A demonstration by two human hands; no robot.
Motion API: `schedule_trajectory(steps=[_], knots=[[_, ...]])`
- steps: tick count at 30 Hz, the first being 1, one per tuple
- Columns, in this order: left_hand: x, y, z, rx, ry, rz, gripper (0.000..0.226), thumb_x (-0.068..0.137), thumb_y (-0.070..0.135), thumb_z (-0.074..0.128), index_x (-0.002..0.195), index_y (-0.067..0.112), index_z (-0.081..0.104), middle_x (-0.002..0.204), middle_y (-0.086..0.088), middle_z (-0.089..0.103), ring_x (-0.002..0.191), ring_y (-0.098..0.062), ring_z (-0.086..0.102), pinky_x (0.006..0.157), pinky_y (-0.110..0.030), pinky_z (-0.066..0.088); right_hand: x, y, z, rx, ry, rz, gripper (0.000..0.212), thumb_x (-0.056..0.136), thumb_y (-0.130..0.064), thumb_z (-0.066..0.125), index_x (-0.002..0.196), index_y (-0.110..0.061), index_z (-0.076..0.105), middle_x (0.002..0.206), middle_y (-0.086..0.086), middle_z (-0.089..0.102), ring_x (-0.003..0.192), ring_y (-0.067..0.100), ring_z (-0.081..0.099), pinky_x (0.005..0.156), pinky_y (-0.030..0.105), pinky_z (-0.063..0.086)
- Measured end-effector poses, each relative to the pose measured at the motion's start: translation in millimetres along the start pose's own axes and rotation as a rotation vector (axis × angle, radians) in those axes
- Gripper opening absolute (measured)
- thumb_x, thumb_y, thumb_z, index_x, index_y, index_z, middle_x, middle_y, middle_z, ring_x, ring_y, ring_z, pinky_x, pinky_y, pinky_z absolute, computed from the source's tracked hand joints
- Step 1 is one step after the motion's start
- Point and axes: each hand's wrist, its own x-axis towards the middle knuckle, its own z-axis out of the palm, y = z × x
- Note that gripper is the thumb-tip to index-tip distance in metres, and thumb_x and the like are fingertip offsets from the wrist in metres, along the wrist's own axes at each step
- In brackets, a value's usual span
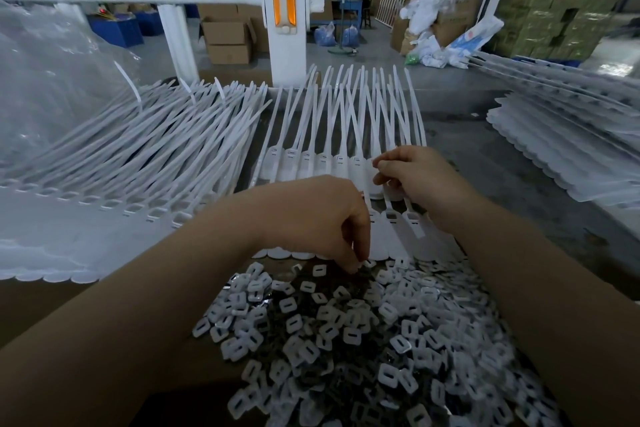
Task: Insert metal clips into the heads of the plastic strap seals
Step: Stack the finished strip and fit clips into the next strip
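Note:
A row of white plastic strap seals (306, 163) lies side by side in the middle of the bench, heads toward me and straps fanning away. A heap of small square clips (346, 340), pale with a slot and mixed with dark shiny metal pieces, fills the front. My left hand (322, 215) hangs over the heap's far edge, its fingers curled down and pinching at a clip there. My right hand (415, 173) hovers at the right end of the row. Its thumb and forefinger pinch a small pale clip over one seal head (372, 184).
A thick stack of strap seals (114, 163) lies to the left, and another stack (568, 135) to the right. Clear plastic wrap (52, 80) bulges at the far left. A white rail and post (282, 28) stand behind the bench, with cardboard boxes (228, 38) beyond.

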Motion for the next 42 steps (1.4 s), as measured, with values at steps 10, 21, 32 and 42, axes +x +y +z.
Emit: schedule_trajectory(steps=[10, 21, 32, 42], knots=[[1.8, -2.1, 6.2, 0.046, -0.049, -0.018, 0.010, 0.080, 0.033, 0.077, 0.083, 0.030, 0.068, 0.073, 0.020, 0.061, 0.071, 0.018, 0.054, 0.061, 0.000, 0.040, -2.3, -1.4, 1.5, -0.004, -0.002, -0.006, 0.012, 0.097, -0.017, 0.053, 0.098, -0.019, 0.065, 0.088, 0.002, 0.070, 0.079, 0.020, 0.057, 0.084, 0.046, 0.055], [22.9, -8.0, 0.6, -0.427, 0.189, -0.113, 0.007, 0.082, 0.021, 0.077, 0.079, 0.024, 0.071, 0.069, 0.006, 0.072, 0.059, 0.000, 0.063, 0.055, -0.010, 0.047, 1.7, -0.6, -3.3, 0.103, 0.053, 0.050, 0.014, 0.098, -0.018, 0.053, 0.103, -0.016, 0.066, 0.086, 0.000, 0.070, 0.081, 0.016, 0.058, 0.060, 0.026, 0.047], [55.3, -4.2, 13.3, -0.436, 0.342, -0.225, 0.011, 0.086, 0.011, 0.071, 0.079, 0.018, 0.075, 0.063, 0.003, 0.067, 0.045, 0.003, 0.054, 0.042, -0.011, 0.041, 3.3, 0.8, -2.0, 0.124, 0.071, 0.073, 0.014, 0.097, -0.021, 0.054, 0.101, -0.018, 0.066, 0.082, -0.002, 0.069, 0.084, 0.017, 0.058, 0.075, 0.036, 0.051], [57.5, -3.2, 17.3, -0.312, 0.344, -0.234, 0.014, 0.089, 0.019, 0.068, 0.096, 0.013, 0.079, 0.089, -0.008, 0.074, 0.077, -0.019, 0.068, 0.067, -0.028, 0.056, 0.4, 0.2, 0.0, 0.114, 0.071, 0.070, 0.011, 0.097, -0.022, 0.054, 0.095, -0.022, 0.064, 0.089, 0.001, 0.070, 0.090, 0.019, 0.058, 0.084, 0.043, 0.050]])
